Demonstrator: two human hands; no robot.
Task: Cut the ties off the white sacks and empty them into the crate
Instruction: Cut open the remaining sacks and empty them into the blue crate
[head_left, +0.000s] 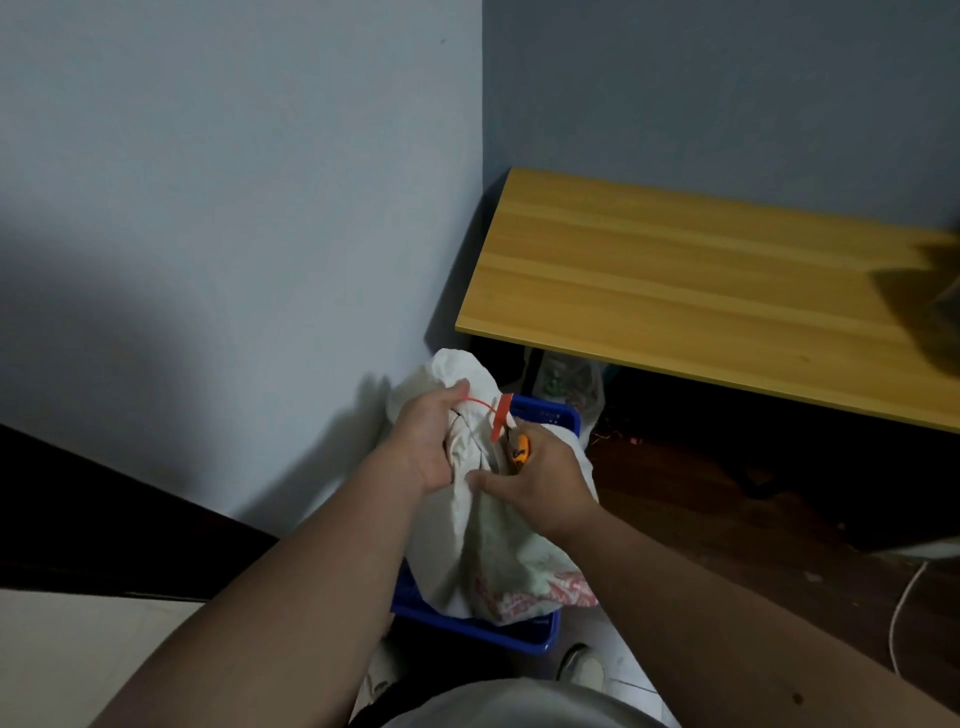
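White sack (498, 551) stands in the blue crate (540, 636), left hand (423, 441) clenched round its neck by the red tie (480, 404). Right hand (540, 480) grips an orange-handled cutter (521, 451) (blade hidden); a slip could nick cloth or knuckles.

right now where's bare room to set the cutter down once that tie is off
The light wooden tabletop is bare from its left edge to a dark blurred object at its right end. The blue plastic crate is crowded: the white cloth sack fills it. The left hand grips the sack's neck; the right hand holds an orange tool at the red tie.
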